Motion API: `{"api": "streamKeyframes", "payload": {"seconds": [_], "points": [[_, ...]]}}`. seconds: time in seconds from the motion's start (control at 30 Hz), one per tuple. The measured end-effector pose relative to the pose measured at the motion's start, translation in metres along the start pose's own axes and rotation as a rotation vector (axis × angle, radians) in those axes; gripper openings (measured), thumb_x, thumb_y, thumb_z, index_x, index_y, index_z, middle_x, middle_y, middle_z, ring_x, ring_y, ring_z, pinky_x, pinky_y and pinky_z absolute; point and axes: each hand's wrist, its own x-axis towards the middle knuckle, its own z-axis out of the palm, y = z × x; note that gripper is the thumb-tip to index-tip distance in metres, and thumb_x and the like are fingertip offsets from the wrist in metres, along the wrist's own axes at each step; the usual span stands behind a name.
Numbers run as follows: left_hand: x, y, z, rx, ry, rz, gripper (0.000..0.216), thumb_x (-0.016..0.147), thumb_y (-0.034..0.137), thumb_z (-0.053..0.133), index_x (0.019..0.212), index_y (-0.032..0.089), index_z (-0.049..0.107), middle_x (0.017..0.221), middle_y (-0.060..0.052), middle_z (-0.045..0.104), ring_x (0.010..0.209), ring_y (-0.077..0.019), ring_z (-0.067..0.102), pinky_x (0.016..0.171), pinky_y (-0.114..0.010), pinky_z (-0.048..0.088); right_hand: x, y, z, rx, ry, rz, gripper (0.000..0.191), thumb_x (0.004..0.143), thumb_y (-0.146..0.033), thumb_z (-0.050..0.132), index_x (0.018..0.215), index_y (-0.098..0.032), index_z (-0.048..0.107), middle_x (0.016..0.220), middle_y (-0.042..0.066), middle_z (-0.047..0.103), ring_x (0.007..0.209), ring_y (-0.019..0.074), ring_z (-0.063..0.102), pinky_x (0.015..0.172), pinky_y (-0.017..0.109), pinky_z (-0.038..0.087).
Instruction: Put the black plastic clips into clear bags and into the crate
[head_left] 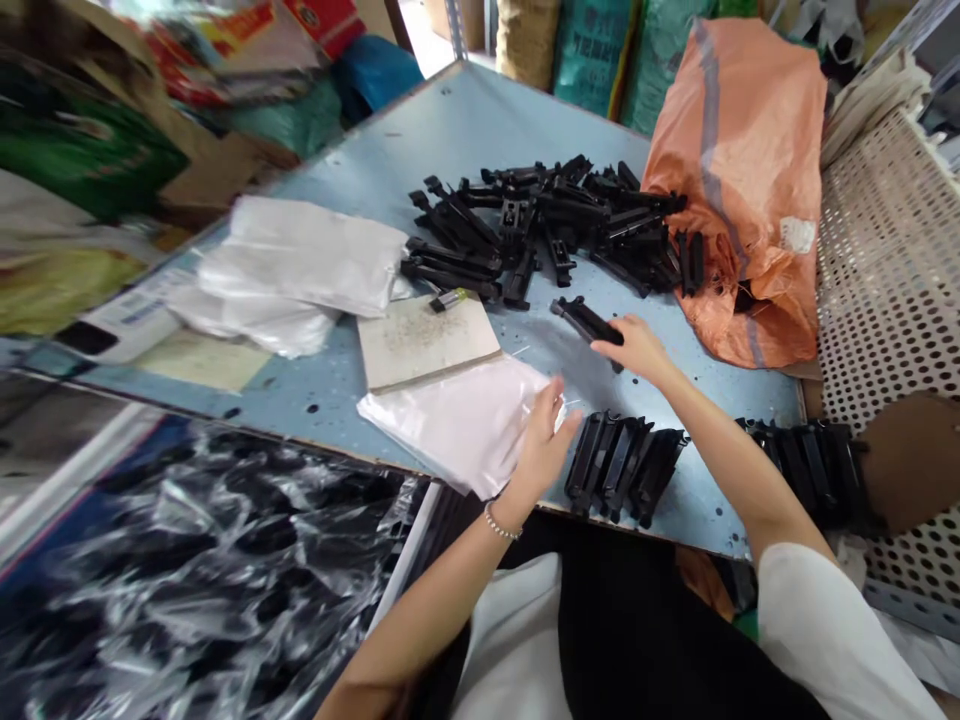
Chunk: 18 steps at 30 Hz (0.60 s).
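- A person's right hand point(636, 350) grips the near end of a slim black part point(587, 320) between thumb and fingers, the part slanting away over the middle of the blue worktop point(480, 120); whether it touches the surface is hard to tell
- The left hand point(541, 440), fingers spread and holding nothing, reaches to the right edge of a stack of white plastic bags point(454, 425); contact cannot be made out
- A beaded bracelet point(501, 524) circles the left wrist
- Just right of the left hand, a row of black parts point(615, 465) stands side by side along the worktop's near edge
- Beyond the right forearm, a second row of black parts point(814, 470) sits beside a brown rounded object point(911, 460)
- A pale board point(420, 345) lies over the far side of the bag stack, a small marker-like item point(450, 299) at its far edge
- Ahead of both hands spreads a jumbled heap of black parts point(562, 215), flanked on the left by more white bags point(300, 260) and on the right by an orange sack point(757, 150)
- A perforated panel point(892, 260) rises at far right, while black items in clear wrapping point(210, 570) fill the lower left, below the worktop
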Motion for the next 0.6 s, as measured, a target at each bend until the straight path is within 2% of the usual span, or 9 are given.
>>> {"api": "streamKeyframes", "payload": {"seconds": [0.07,0.1,0.13,0.17,0.23,0.3,0.37,0.47,0.6], "points": [[0.011,0.010,-0.001,-0.183,0.016,-0.063,0.067,0.098,0.051,0.053,0.156,0.027,0.029,0.157,-0.015,0.045,0.143,-0.0268,0.048,0.115,-0.045,0.045,-0.045,-0.019,0.001,0.181,0.015,-0.119,0.046,0.093,-0.055,0.063,0.116,-0.015,0.069,0.101,0.010,0.067,0.096,0.0260,0.063,0.084,0.036,0.050],[0.014,0.017,-0.002,-0.238,0.018,-0.085,0.064,0.099,0.052,0.051,0.155,0.027,0.031,0.154,-0.014,0.049,0.140,-0.0263,0.051,0.113,-0.044,0.047,-0.067,-0.027,0.000,0.256,0.008,-0.212,0.048,0.094,-0.057,0.061,0.120,-0.017,0.067,0.100,0.009,0.067,0.095,0.0251,0.063,0.083,0.036,0.051],[0.014,0.024,-0.003,-0.261,0.016,-0.097,0.060,0.100,0.053,0.049,0.152,0.027,0.035,0.149,-0.012,0.054,0.137,-0.0260,0.054,0.112,-0.043,0.048,-0.087,-0.033,-0.001,0.310,-0.008,-0.297,0.052,0.096,-0.058,0.058,0.127,-0.018,0.064,0.101,0.009,0.066,0.095,0.0241,0.064,0.084,0.035,0.051],[0.012,0.032,-0.003,-0.253,0.007,-0.095,0.057,0.100,0.054,0.048,0.149,0.026,0.039,0.145,-0.011,0.057,0.134,-0.0259,0.056,0.112,-0.043,0.047,-0.103,-0.037,-0.004,0.345,-0.008,-0.342,0.046,0.101,-0.056,0.050,0.125,-0.020,0.064,0.098,0.007,0.067,0.091,0.0223,0.064,0.082,0.034,0.052],[0.001,0.047,-0.005,-0.174,-0.047,-0.050,0.058,0.099,0.054,0.051,0.147,0.022,0.042,0.146,-0.011,0.057,0.135,-0.0267,0.055,0.117,-0.044,0.043,-0.123,-0.039,-0.012,0.313,0.091,-0.363,0.045,0.105,-0.054,0.039,0.117,-0.021,0.066,0.095,0.008,0.067,0.089,0.0222,0.063,0.082,0.035,0.051],[-0.014,0.060,-0.004,-0.078,-0.118,0.021,0.064,0.098,0.053,0.055,0.151,0.020,0.038,0.153,-0.013,0.051,0.142,-0.0281,0.048,0.121,-0.044,0.038,-0.127,-0.037,-0.018,0.188,0.236,-0.331,0.048,0.106,-0.055,0.034,0.106,-0.019,0.065,0.094,0.011,0.067,0.089,0.0244,0.061,0.082,0.038,0.049],[-0.027,0.067,-0.001,-0.011,-0.168,0.075,0.069,0.099,0.053,0.054,0.155,0.019,0.032,0.158,-0.015,0.045,0.146,-0.0296,0.043,0.122,-0.045,0.035,-0.123,-0.035,-0.021,0.068,0.305,-0.317,0.050,0.105,-0.058,0.033,0.097,-0.019,0.064,0.091,0.012,0.066,0.087,0.0257,0.059,0.080,0.039,0.047],[-0.037,0.068,0.004,0.074,-0.173,0.098,0.070,0.100,0.053,0.051,0.157,0.018,0.029,0.160,-0.017,0.042,0.148,-0.0316,0.041,0.123,-0.050,0.033,-0.116,-0.036,-0.017,0.100,0.272,-0.257,0.053,0.107,-0.056,0.027,0.085,-0.021,0.060,0.082,0.009,0.064,0.079,0.0229,0.058,0.074,0.036,0.044],[-0.031,0.063,-0.002,0.111,-0.116,0.093,0.073,0.099,0.056,0.052,0.157,0.018,0.029,0.159,-0.017,0.042,0.148,-0.0326,0.040,0.123,-0.050,0.032,-0.124,-0.044,-0.007,0.444,0.121,-0.136,0.056,0.108,-0.056,0.018,0.084,-0.022,0.055,0.071,0.002,0.060,0.066,0.0172,0.056,0.063,0.030,0.042]]}}
